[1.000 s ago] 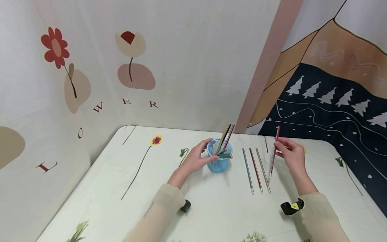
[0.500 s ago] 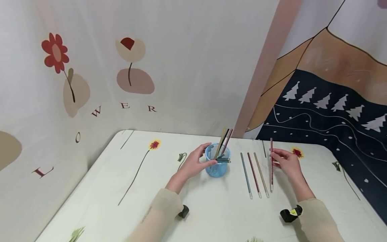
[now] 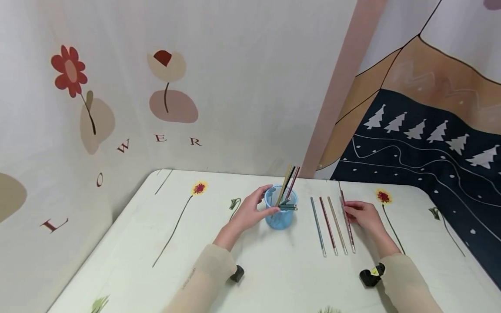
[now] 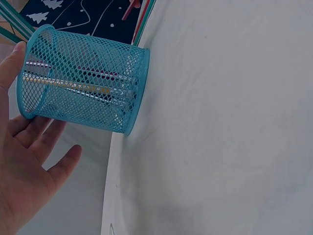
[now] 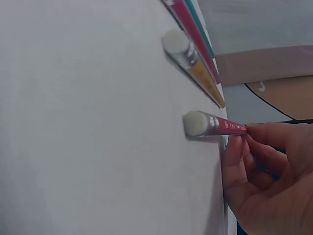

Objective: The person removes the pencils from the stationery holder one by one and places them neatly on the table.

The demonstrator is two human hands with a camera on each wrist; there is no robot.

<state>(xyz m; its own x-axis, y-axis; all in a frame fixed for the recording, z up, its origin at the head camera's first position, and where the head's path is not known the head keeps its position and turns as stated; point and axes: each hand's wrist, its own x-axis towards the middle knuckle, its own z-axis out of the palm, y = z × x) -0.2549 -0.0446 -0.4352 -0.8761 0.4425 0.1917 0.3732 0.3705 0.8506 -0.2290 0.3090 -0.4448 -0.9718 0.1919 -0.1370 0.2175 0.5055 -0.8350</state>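
Observation:
A blue mesh pencil cup (image 3: 279, 221) stands upright on the table, with several pencils (image 3: 289, 184) leaning in it. My left hand (image 3: 247, 214) holds it at the rim, thumb in front and fingers behind; in the left wrist view the mesh wall (image 4: 83, 78) shows pencils through it. Between thumb and fingers, my right hand (image 3: 365, 216) pinches a dark red pencil (image 3: 349, 232), eraser end toward me, at the right end of a row. Beside it lie a blue-green pencil (image 3: 318, 226), a red pencil (image 3: 328, 225) and a gold pencil (image 3: 337, 225), roughly parallel.
A white cloth with printed flowers covers the table (image 3: 176, 287). Behind it hangs a pale curtain (image 3: 242, 87), and a dark tree-patterned cloth (image 3: 422, 152) hangs at the right. The cup stands left of the pencil row.
My right hand has moved left and down, bringing the dark red pencil from above the table to beside the gold pencil. My left hand stays at the cup. The head view has shifted slightly.

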